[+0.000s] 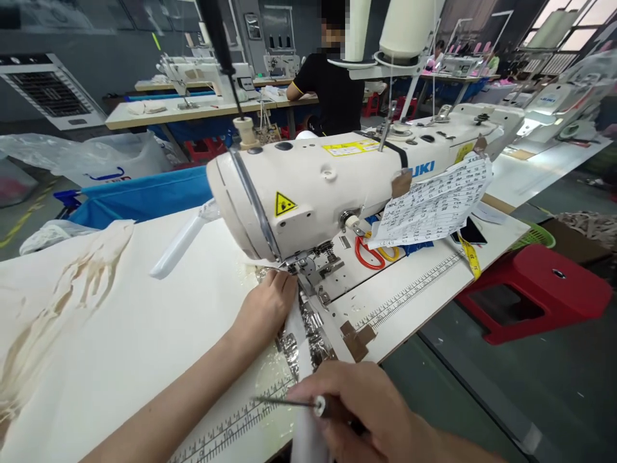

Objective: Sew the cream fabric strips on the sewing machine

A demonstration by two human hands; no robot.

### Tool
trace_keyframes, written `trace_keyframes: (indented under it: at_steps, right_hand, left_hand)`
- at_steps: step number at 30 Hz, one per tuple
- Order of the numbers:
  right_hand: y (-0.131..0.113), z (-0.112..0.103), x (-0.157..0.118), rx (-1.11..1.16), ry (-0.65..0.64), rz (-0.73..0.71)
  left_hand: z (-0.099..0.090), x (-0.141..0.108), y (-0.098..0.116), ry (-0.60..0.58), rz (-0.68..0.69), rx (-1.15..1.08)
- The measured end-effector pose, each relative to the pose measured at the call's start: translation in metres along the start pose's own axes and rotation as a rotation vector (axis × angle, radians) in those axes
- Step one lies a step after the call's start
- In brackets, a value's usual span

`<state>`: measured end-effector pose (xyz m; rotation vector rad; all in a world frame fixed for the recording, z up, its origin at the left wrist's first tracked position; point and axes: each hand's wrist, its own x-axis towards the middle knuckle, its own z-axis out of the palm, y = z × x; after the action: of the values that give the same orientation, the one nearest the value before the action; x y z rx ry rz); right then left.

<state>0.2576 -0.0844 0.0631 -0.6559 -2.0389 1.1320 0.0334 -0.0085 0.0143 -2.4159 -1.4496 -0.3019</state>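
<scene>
A white sewing machine [299, 186] stands on the table in front of me. My left hand [274, 296] is closed beside its needle area, fingers pressed together on a white fabric strip [297, 344]. From there the strip runs towards me over shiny tape on the machine bed. In the near foreground my right hand [361, 405] grips an awl [289, 402] by its dark handle, its thin metal shaft pointing left. The lower part of the strip hangs under and beside this hand. The needle itself is hidden by the machine head and my left fingers.
Red-handled scissors [370, 254] lie behind the needle area, near a handwritten paper sheet [434, 206]. Cream fabric [62, 289] is heaped at left. A yellow tape measure [470, 257] hangs over the right edge, above a red stool [535, 289]. A person [332, 90] sits farther back.
</scene>
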Motion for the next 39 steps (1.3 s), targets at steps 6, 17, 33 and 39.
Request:
trace_keyframes:
  at_steps: [6, 17, 33, 39]
  right_hand:
    - [0.015, 0.003, 0.003, -0.192, -0.066, 0.131]
    - [0.062, 0.016, 0.029, -0.699, 0.113, 0.233]
    - [0.062, 0.02, 0.043, -0.755, 0.036, 0.195]
    - [0.065, 0.022, 0.044, -0.769, 0.053, 0.184]
  left_hand:
    - [0.008, -0.004, -0.015, 0.197, -0.047, -0.254]
    - [0.007, -0.007, -0.031, 0.2, -0.125, -0.602]
    - [0.004, -0.006, -0.033, 0.135, -0.247, -0.7]
    - [0.004, -0.006, -0.031, 0.136, -0.249, -0.666]
